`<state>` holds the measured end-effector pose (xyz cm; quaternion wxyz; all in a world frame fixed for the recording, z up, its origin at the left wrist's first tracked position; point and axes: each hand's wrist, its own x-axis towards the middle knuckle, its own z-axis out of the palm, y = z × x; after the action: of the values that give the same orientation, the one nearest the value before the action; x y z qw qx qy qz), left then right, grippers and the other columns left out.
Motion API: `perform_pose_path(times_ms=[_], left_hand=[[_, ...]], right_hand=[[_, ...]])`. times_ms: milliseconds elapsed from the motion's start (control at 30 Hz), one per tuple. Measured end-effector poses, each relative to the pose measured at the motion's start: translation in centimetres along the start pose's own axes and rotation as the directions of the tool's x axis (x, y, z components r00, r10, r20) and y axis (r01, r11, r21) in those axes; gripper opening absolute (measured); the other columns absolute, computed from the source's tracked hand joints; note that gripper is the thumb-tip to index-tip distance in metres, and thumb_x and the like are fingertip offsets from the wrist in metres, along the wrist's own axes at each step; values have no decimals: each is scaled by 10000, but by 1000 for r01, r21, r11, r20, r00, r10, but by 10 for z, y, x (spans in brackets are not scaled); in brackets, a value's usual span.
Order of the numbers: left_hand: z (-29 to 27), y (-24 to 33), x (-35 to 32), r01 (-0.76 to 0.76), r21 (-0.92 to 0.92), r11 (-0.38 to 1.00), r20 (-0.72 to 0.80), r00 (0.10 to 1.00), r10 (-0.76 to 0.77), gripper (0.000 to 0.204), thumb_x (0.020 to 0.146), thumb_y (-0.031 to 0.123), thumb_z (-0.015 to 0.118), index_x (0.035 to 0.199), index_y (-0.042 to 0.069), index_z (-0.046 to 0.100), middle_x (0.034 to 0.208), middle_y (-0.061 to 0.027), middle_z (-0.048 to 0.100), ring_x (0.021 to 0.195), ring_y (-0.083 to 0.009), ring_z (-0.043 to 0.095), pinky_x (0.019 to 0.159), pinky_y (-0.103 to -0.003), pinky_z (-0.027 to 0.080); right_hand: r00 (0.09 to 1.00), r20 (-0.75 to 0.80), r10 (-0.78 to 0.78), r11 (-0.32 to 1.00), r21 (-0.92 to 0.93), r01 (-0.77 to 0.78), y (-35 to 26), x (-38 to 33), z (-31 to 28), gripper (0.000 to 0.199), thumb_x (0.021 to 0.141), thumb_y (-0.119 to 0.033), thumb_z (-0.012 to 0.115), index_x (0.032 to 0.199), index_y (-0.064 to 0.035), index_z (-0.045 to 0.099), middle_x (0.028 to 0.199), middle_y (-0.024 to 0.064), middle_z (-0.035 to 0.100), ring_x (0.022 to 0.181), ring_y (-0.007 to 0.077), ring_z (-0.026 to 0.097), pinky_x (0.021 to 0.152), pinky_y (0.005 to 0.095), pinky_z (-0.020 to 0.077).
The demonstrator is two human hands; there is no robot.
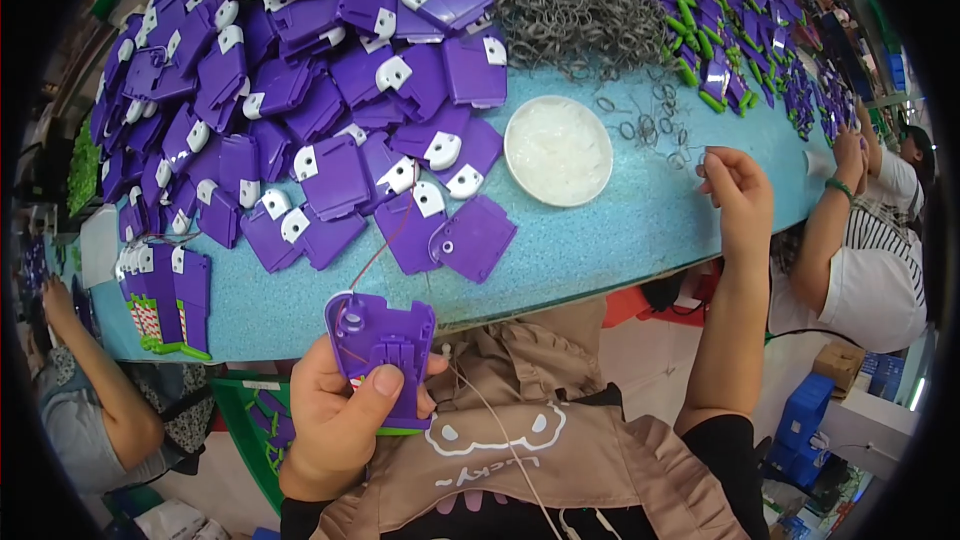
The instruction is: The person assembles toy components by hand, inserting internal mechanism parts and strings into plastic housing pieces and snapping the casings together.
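Note:
My left hand (345, 410) holds a purple plastic case half (400, 325) in front of my apron, its thumb pressed on the inside. A thin red wire (385, 245) runs up from the case towards the pile. Over the table's right part is my right hand (738, 190), thumb and fingers pinched together beside some loose grey wire springs (655, 120). Whatever its fingertips hold is too small to make out. A white round dish (558, 151) with a whitish, translucent substance inside stands between the hands, farther back.
A large heap of purple cases with white corners (330, 90) covers the far left. Behind the dish lies a tangled heap of grey springs (585, 10). Purple and green parts (700, 40) lie far right. Assembled pieces (165, 300) line the left edge. People sit on both sides.

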<state>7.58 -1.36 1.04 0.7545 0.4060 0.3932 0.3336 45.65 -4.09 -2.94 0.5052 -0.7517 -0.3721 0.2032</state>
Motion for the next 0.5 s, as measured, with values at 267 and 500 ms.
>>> perform_pose_path(times_ms=[267,500], left_hand=[[3,3,2,20,15,1000,-23,1000,-19,288,834,133,576,1040,-46,485,886,-206,630,623,-175,609,584,-293,514],[11,-2,3,-56,112,992,-159,985,74,388,798,220,606,1019,-60,452,761,-201,611,471,-193,560,438,-285,476]], right_hand=[[823,378,424,572,593,-567,4,10,-19,152,837,-157,580,941,-47,575,740,8,589,534,45,477,373,140,301],[780,532,330,366,690,-625,5,4,-10,211,863,-167,541,1029,-37,548,754,11,601,547,47,497,357,145,321]])
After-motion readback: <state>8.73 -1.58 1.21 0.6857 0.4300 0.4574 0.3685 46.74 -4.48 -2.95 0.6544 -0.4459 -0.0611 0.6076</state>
